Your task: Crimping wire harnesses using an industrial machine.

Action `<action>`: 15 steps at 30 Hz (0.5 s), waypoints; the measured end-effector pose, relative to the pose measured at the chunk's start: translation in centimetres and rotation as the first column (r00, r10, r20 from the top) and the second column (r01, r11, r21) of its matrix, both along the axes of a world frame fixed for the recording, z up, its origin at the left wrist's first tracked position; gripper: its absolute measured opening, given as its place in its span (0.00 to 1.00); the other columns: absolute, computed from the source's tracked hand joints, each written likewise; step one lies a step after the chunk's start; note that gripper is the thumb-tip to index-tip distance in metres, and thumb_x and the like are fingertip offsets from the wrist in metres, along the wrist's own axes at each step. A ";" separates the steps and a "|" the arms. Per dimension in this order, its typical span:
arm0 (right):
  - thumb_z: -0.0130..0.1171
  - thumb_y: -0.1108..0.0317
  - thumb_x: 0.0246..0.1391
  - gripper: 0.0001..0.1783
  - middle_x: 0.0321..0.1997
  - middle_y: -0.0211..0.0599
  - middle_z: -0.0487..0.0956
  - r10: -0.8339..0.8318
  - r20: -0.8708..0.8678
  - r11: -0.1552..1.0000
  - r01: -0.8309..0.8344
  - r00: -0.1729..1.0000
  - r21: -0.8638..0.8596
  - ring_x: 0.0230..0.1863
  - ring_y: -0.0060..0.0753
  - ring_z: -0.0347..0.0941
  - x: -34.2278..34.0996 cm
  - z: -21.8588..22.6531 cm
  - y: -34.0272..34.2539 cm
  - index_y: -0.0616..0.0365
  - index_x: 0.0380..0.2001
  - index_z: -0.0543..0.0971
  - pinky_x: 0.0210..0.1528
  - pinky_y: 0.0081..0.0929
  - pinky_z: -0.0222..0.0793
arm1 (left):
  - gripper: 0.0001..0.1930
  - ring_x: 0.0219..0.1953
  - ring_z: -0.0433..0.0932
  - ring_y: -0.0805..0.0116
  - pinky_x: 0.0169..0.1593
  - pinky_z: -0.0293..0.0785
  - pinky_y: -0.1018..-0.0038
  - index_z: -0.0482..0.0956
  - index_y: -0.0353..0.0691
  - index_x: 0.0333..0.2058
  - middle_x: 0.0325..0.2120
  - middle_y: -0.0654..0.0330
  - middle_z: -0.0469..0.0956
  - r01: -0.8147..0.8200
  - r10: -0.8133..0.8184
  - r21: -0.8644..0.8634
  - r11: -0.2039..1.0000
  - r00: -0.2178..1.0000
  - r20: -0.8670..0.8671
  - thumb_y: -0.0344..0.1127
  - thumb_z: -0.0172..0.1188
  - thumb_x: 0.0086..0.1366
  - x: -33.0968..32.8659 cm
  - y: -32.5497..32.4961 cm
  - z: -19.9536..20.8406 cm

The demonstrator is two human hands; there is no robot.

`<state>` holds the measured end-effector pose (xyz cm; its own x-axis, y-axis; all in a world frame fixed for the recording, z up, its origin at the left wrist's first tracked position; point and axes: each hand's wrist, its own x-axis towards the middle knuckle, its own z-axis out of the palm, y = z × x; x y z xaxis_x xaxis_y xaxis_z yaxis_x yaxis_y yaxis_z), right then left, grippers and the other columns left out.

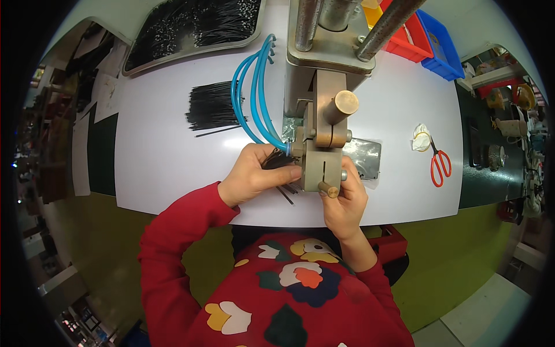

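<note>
A metal bench press [324, 168] stands in front of me, its head hiding the spot between my hands. My left hand [254, 173] is closed around a bunch of thin black rods [276, 162] at the press's left side, with a few ends poking out below. On the other side, my right hand [347, 202] has its fingers curled up against the press head by a brass-coloured pin [329, 189]. Whatever its fingertips hold, if anything, is hidden. Blue air hoses [260, 87] loop down to the press just above my left hand.
A pile of black rods [213, 105] lies left of the hoses. Behind it is a metal tray [193, 65] full of similar pieces. A clear bag [367, 159], red-handled scissors [441, 168] and a white roll [421, 139] lie right. Red [409, 45] and blue bins [442, 49] stand behind.
</note>
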<state>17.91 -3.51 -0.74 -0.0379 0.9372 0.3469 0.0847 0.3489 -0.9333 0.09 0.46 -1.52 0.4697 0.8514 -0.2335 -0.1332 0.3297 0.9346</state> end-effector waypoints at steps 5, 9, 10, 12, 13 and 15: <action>0.53 0.82 0.46 0.03 0.33 0.38 0.71 -0.024 0.045 0.999 0.023 0.999 0.025 0.23 0.17 0.64 0.0 0.2 -0.1 0.67 0.27 0.72 0.22 0.13 0.60 | 0.10 0.23 0.68 0.82 0.27 0.64 0.86 0.77 0.31 0.31 0.21 0.66 0.74 -0.017 0.017 0.011 1.000 1.000 0.013 0.33 0.61 0.52 0.3 0.0 0.5; 0.53 0.83 0.46 0.03 0.33 0.38 0.71 -0.029 0.062 0.999 0.027 0.998 0.036 0.23 0.17 0.65 0.1 0.3 -0.1 0.67 0.27 0.72 0.22 0.13 0.60 | 0.10 0.24 0.69 0.82 0.28 0.65 0.85 0.76 0.31 0.32 0.22 0.65 0.74 -0.004 0.004 0.015 1.000 1.000 -0.009 0.32 0.60 0.53 0.3 0.0 0.7; 0.53 0.83 0.46 0.03 0.33 0.38 0.71 -0.028 0.063 0.999 0.025 0.998 0.038 0.23 0.18 0.65 0.0 0.3 -0.1 0.67 0.27 0.72 0.21 0.13 0.60 | 0.10 0.24 0.69 0.82 0.29 0.66 0.85 0.76 0.31 0.32 0.23 0.65 0.75 0.004 -0.003 0.019 1.000 1.000 -0.022 0.31 0.60 0.53 0.3 -0.1 0.8; 0.54 0.77 0.48 0.03 0.33 0.37 0.70 -0.030 0.041 1.000 0.030 0.999 -0.005 0.25 0.19 0.64 0.0 0.3 -0.2 0.67 0.27 0.72 0.24 0.14 0.59 | 0.10 0.25 0.70 0.81 0.29 0.66 0.85 0.76 0.31 0.32 0.23 0.65 0.75 0.000 0.000 0.015 1.000 1.000 -0.013 0.31 0.60 0.53 0.4 -0.1 0.9; 0.54 0.72 0.49 0.07 0.32 0.35 0.69 -0.031 0.019 0.998 0.032 0.999 -0.047 0.26 0.20 0.63 0.0 0.3 -0.4 0.67 0.28 0.72 0.26 0.15 0.58 | 0.10 0.25 0.70 0.81 0.29 0.66 0.84 0.76 0.31 0.32 0.23 0.64 0.75 -0.005 0.005 0.011 1.000 1.000 -0.003 0.31 0.59 0.53 0.5 -0.2 1.0; 0.55 0.66 0.51 0.12 0.32 0.34 0.69 -0.034 -0.003 0.995 0.034 0.999 -0.091 0.28 0.21 0.62 0.0 0.2 -0.4 0.68 0.28 0.73 0.28 0.16 0.57 | 0.09 0.25 0.70 0.81 0.30 0.67 0.84 0.76 0.31 0.32 0.24 0.64 0.75 -0.009 0.009 0.006 1.000 1.000 0.007 0.30 0.59 0.53 0.5 -0.2 1.1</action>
<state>17.96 -3.89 -0.51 -0.0042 0.9654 0.2606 0.0909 0.2599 -0.9613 0.62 0.26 -0.44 0.4635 0.8571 -0.2248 -0.1425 0.3225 0.9358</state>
